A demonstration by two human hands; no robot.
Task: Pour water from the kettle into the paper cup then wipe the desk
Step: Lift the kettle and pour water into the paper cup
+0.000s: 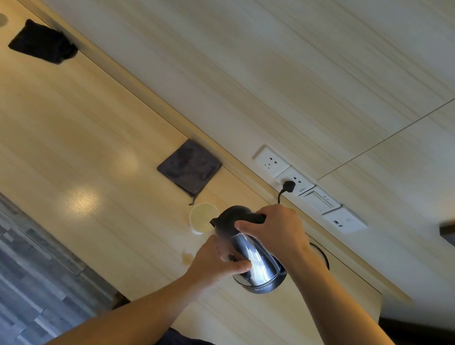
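Kettle: shiny steel, black lid, tilted; right hand grips handle, left hand steadies body; paper cup beyond left hand.

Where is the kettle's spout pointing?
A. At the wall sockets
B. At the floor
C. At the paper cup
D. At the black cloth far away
C: the kettle is tipped over, held by the right hand and the left hand, and its spout sits right at the rim of the paper cup.
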